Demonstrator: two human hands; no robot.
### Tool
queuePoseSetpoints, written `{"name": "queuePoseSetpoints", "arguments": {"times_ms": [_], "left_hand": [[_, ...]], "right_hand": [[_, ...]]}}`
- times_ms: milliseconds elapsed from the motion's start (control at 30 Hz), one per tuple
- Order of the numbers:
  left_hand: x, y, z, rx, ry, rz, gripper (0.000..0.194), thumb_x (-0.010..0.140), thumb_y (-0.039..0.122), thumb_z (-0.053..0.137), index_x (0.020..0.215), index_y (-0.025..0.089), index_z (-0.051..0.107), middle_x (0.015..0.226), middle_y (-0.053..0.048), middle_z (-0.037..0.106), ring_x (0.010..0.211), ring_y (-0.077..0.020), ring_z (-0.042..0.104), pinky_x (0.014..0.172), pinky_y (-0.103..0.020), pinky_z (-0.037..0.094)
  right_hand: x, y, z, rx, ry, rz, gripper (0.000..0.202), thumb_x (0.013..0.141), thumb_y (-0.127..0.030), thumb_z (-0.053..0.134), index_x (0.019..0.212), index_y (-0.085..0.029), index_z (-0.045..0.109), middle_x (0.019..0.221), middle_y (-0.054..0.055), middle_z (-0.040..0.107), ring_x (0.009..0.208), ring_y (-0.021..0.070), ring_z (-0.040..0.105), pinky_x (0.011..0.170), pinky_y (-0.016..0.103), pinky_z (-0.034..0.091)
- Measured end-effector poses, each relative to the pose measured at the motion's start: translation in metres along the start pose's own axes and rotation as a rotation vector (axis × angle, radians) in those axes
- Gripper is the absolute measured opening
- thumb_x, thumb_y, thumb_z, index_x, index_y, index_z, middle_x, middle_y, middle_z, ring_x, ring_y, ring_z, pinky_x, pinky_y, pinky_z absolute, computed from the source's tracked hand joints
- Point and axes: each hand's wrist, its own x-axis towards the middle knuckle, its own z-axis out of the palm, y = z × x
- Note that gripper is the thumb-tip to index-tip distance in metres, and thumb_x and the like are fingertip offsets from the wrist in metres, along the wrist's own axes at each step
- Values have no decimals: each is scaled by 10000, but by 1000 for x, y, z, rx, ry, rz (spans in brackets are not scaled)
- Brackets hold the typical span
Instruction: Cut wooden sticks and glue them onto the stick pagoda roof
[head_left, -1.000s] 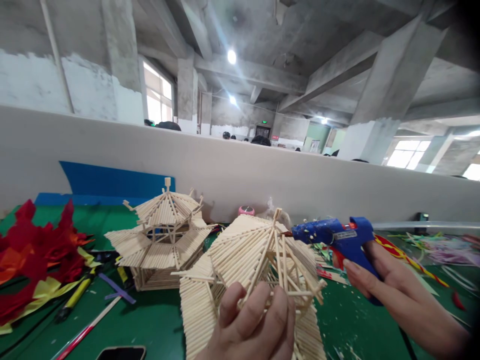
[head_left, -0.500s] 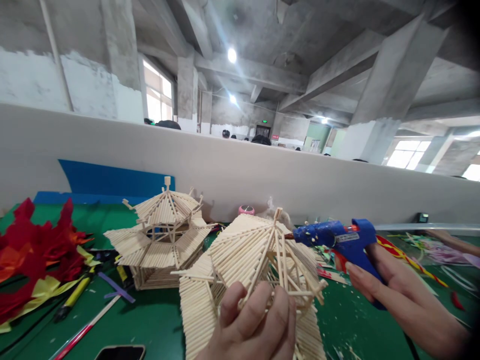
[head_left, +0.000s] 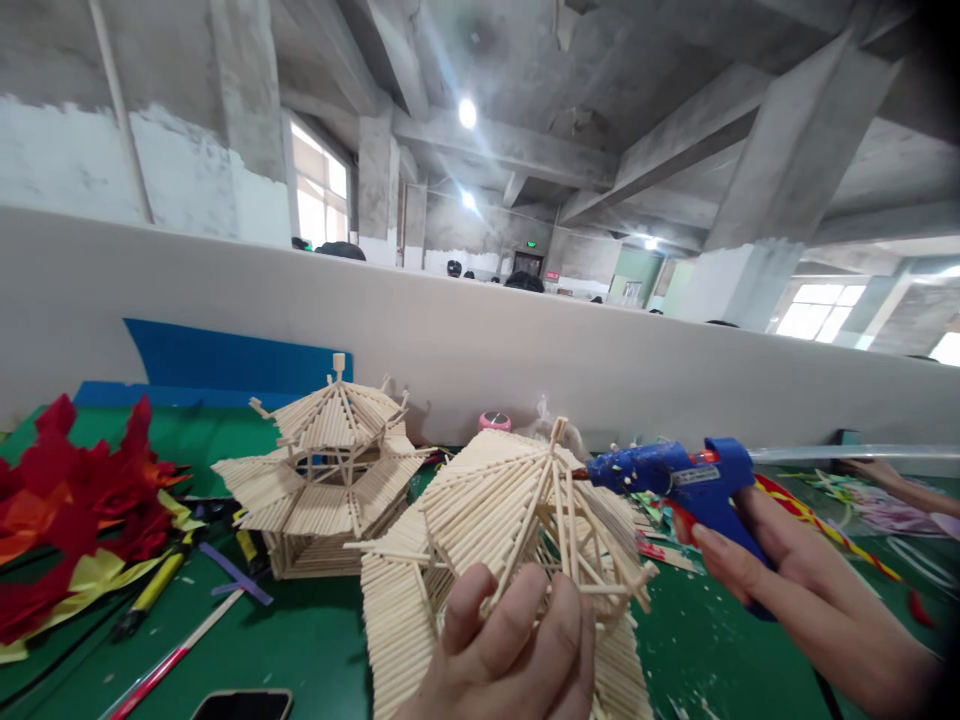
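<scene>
In front of me stands a small pavilion model [head_left: 480, 490] built of thin wooden sticks, with a partly covered upper roof. My left hand [head_left: 510, 640] is closed on the front edge of that roof, fingers curled over the sticks; its fingertips are partly hidden. My right hand [head_left: 795, 580] grips a blue hot glue gun [head_left: 697, 475], thumb and fingers around the handle near the orange trigger. The gun's nozzle points left and reaches the bare roof sticks just below the peak. Bits of dried glue cling to its front.
A second stick pavilion [head_left: 337, 470] stands behind on the left, near red and yellow paper leaves [head_left: 82, 500]. A phone [head_left: 241, 704] lies at the front edge. A white partition [head_left: 420, 340] borders the table. At far right is another person's hand [head_left: 881, 475] beside a clear strip [head_left: 862, 453].
My hands, the glue gun and the model hold nearly the same place. At far right, the clear strip has tilted up and the other person's hand has shifted slightly left.
</scene>
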Motion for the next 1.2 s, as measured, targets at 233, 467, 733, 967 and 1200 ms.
{"name": "queuePoseSetpoints", "arguments": {"times_ms": [233,467,733,967,1200], "left_hand": [[0,-1,6,12,49,7,251,823,135,460,766,207,693,834,28,651,867,-155,496,940,-365,258],[3,0,5,-4,42,9,279,840,141,431,745,203,687,822,29,660,861,-153,506,954,-363,249],[3,1,7,1,105,16,294,836,138,423,720,206,685,811,28,663,848,-153,513,941,-365,264],[5,-1,11,-2,140,9,318,842,137,413,699,205,688,792,32,648,826,-148,521,961,-365,252],[7,-1,-3,-41,-15,-5,270,843,143,429,779,193,686,834,30,666,873,-151,505,997,-351,201]], "right_hand": [[-2,2,1,19,-15,8,366,782,-537,456,1012,-252,459,899,8,596,801,169,524,696,215,479],[-3,5,-2,-58,70,12,377,758,-537,475,951,-214,507,837,36,591,727,187,539,589,238,493],[-2,7,1,115,-61,7,296,810,-483,453,967,-233,428,664,-22,477,568,127,429,510,212,432],[-2,13,2,237,-143,61,238,842,-475,417,824,-241,377,590,-59,385,531,109,337,500,223,345],[1,11,6,328,-161,120,239,845,-471,427,873,-237,390,585,-62,363,538,108,307,504,234,296]]}}
